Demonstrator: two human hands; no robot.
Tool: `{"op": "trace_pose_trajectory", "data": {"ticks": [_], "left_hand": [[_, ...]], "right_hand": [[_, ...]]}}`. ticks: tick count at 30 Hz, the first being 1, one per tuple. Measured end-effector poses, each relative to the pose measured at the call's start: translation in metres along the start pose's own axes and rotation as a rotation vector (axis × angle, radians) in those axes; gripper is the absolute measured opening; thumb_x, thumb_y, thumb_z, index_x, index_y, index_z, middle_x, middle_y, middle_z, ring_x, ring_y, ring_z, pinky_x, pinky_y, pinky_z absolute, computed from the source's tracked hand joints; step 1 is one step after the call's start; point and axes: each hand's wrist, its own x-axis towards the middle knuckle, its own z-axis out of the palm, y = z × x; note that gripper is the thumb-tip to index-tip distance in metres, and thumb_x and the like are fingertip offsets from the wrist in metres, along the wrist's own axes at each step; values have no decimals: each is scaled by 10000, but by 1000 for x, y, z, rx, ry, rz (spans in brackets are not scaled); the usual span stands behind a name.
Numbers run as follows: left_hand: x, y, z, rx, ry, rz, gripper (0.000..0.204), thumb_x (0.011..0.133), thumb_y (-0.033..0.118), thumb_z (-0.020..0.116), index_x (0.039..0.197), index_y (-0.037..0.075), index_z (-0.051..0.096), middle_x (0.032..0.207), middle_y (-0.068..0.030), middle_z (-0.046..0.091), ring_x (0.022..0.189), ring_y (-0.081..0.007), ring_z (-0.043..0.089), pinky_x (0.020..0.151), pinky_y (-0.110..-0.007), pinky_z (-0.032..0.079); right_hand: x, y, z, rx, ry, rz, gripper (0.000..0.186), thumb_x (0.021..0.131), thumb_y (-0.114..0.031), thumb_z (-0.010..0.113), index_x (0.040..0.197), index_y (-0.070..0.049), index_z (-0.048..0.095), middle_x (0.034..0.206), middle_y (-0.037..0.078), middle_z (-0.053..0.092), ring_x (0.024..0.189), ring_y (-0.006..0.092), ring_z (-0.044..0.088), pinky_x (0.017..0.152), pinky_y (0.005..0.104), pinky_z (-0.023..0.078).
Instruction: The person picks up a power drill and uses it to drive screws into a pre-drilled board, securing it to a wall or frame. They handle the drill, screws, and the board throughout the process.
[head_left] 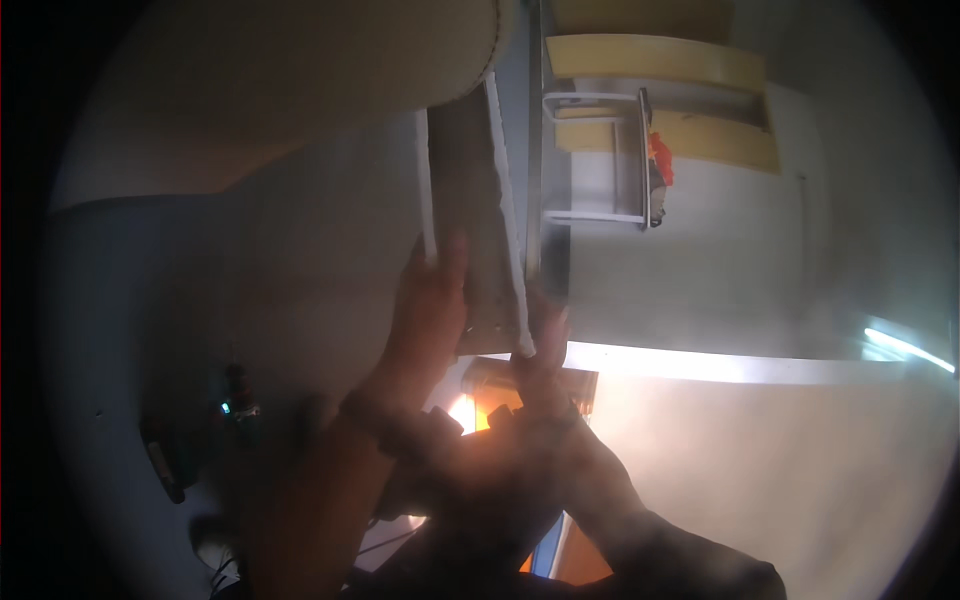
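Note:
A long, narrow grey-brown panel (468, 200) with pale, uneven strips along both long edges stands out in front of me. My left hand (430, 310) is closed on its left edge near the lower end, with the thumb lying on the face. At the lower right corner, my right hand (543, 335) grips the other edge; some of its fingers are hidden behind the panel. Haze and dim light blur the fingers. The far end of the panel passes under a large beige, padded-looking surface (300, 90) with a stitched rim.
To the right, a white metal rack (595, 217) carries something red (661, 158). Pale yellow boards (650, 57) lie beyond it. A glowing tube light (908, 350) shows at far right. Dark tool-like objects (165, 460) are at lower left. Bright light glows below my hands.

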Motion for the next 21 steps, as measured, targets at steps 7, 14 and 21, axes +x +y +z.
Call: {"op": "trace_pose_trajectory", "data": {"ticks": [7,14,21], "left_hand": [[5,-9,3,52,9,1,579,978,450,529,1254,-60,527,1021,-178,652,916,-257,629,796,-383,500],[6,-18,0,-16,3,6,559,969,423,565,1249,-59,533,1059,-170,650,931,-234,625,811,-365,505],[1,-6,2,-104,-32,28,510,984,386,561,1240,-55,539,1056,-139,646,912,-187,616,798,-334,505]], "right_hand": [[9,-6,-14,-143,102,-53,582,1023,-431,290,862,35,600,755,104,578,655,175,522,622,302,393],[9,1,-14,478,2,253,570,1009,-445,335,792,19,585,732,82,572,645,149,510,615,289,374],[9,5,-16,101,-30,141,542,1002,-437,372,802,16,593,756,81,588,649,141,515,607,281,378]]}}
